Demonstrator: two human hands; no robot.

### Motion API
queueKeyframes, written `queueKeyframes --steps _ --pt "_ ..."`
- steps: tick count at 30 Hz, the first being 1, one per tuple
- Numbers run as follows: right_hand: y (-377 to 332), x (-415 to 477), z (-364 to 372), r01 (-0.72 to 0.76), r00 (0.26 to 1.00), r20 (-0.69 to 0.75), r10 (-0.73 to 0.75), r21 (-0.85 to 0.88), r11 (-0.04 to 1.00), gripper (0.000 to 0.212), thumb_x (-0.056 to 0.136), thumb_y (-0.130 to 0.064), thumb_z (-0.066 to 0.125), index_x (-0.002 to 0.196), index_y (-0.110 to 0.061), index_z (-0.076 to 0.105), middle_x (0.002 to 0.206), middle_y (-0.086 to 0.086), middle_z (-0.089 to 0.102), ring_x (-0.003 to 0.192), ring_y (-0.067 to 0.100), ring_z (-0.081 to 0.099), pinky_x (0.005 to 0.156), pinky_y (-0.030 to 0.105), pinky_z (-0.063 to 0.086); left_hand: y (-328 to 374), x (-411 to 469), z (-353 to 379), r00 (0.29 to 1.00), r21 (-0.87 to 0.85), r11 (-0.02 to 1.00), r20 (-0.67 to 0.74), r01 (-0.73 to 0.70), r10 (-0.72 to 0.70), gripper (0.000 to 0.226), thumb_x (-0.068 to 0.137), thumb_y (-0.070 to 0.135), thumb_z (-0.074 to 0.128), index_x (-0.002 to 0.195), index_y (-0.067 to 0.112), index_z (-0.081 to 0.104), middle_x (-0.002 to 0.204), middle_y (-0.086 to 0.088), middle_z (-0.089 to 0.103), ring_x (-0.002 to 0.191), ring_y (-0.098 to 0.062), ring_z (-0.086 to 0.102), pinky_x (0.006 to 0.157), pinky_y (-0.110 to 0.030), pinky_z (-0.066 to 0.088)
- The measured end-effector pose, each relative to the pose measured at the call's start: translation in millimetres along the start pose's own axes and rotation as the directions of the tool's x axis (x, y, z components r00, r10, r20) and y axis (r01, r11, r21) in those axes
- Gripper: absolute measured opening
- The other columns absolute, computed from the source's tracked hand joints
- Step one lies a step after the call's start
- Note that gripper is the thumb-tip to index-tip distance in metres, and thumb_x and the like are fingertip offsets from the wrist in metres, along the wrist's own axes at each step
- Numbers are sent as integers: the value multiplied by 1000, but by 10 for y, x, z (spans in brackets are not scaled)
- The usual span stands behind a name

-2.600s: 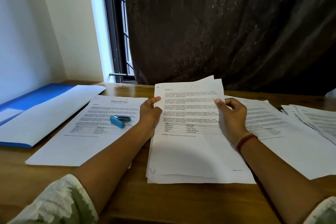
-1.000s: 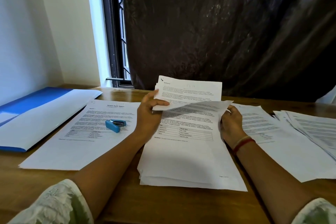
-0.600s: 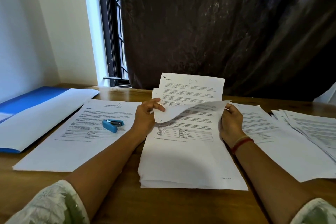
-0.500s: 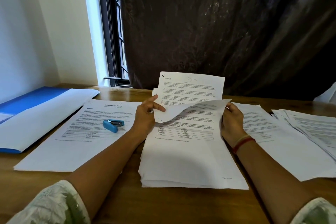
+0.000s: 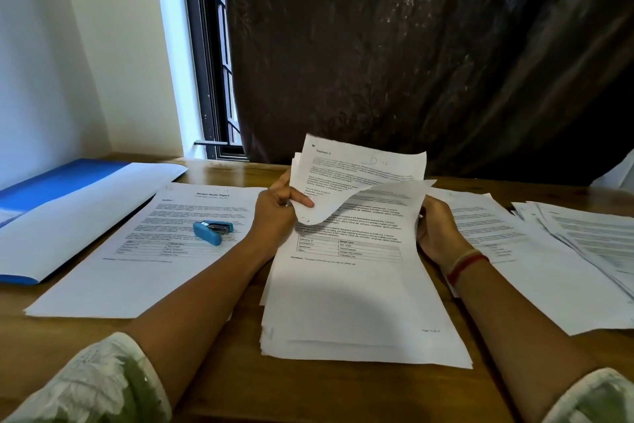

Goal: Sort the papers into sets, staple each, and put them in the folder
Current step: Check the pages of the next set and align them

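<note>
Fingers and thumb of the left hand (image 5: 278, 213) pinch a few raised sheets (image 5: 363, 165), lifted off the central stack (image 5: 360, 302) that lay flat moments ago; the right hand (image 5: 437, 234) curls its fingers round the three o'clock edge of the next page (image 5: 377, 198), now arching up. Other piles (image 5: 566, 251) lie at three o'clock, the blue folder (image 5: 61, 186) at nine, the stapler (image 5: 212, 232) at ten. Leafing through, I judge: sorting continues, and stapling is not yet due.

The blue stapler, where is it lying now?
In the head view the stapler lies left of centre, on top of a printed sheet, between the folder and the left hand, touching neither.
</note>
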State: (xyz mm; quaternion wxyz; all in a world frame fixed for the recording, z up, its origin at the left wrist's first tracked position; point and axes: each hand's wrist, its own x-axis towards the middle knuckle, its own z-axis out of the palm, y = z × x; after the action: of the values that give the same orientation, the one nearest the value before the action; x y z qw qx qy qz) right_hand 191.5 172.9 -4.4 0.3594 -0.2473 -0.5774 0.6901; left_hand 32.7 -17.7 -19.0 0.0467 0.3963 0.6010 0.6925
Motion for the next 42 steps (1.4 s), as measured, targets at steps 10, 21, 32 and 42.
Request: queueKeyframes --steps 10,21,32,42 --pt "-59 -30 -9 -35 999 13 33 278 960 35 101 -42 40 94 -19 65 70 -5 73 79 16 63 53 21 53 91 -46 -4 999 -30 999 -2 36 -36 50 85 -20 54 55 17 68 117 -9 63 110 -33 60 66 -24 57" --pt "-48 -33 -18 -78 992 87 89 -113 990 13 96 -12 54 89 -12 65 87 9 66 72 21 62 56 26 52 -2 -35 1 987 134 978 -2 -160 161 19 78 -19 64 89 -5 69 147 8 40 120 4 46 81 -13 52" --pt "-141 -59 -9 -66 993 66 95 -349 935 20 98 -23 51 89 -11 64 86 11 68 74 27 65 69 35 55 45 -49 -6 985 -170 971 77 168 -157 52 85 -14 58 54 24 74 128 -2 59 121 -30 54 76 -24 55" --pt "-78 -55 12 -219 946 264 186 101 971 42 98 -47 41 109 -15 66 94 10 69 78 21 65 68 33 54 73 -50 4 999 -175 984 -26 37 -42 40 80 -11 67 66 25 78 144 2 49 124 -20 52 84 -29 57"
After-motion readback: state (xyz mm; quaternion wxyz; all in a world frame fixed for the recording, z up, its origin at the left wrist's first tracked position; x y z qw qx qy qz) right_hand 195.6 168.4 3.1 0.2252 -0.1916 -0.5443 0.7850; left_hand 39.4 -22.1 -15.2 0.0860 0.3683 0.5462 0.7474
